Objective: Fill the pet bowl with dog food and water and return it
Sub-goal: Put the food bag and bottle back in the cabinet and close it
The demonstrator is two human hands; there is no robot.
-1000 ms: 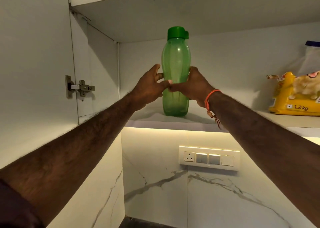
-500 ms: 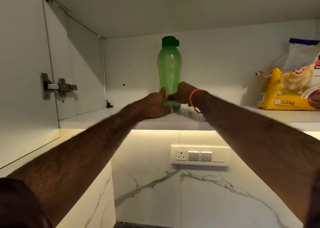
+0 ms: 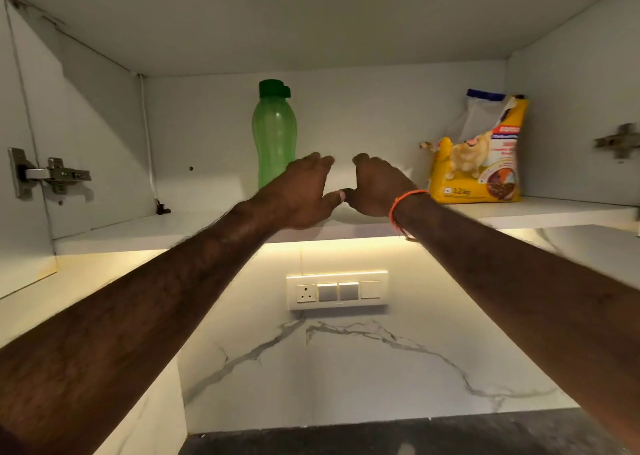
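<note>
A single head-worn view looks forward and upward from below the cabinet shelf (image 3: 138, 233), close enough that both forearms reach into it. Above the shelf the open cupboard interior fills the frame; below it the marble backsplash (image 3: 346, 368) shows.

Lower part of the green bottle (image 3: 273, 132) hidden behind the left hand (image 3: 304, 191), dog food bag (image 3: 479, 164) print blurred apart from its weight mark, hinge (image 3: 614, 141) at 3 o'clock smeared, both elbows cut off at the bottom edge.
</note>
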